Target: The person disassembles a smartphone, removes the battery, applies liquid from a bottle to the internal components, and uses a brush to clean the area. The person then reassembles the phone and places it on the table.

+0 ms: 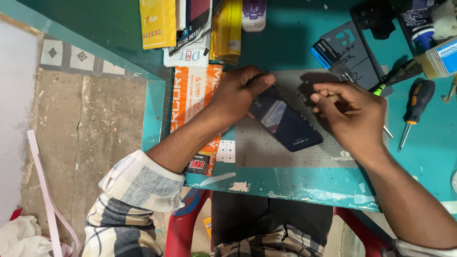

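A dark smartphone lies slanted on a grey work mat on the teal table. My left hand grips its upper end, thumb along the top edge. My right hand hovers over the phone's right side, fingers pinched together on a thin tool whose green handle pokes out behind the hand; its tip is hidden.
A black-and-orange screwdriver lies right of the mat. Grey phone back covers, a small glue bottle, coloured packets and an orange pouch crowd the table's back and left. The table edge runs near me.
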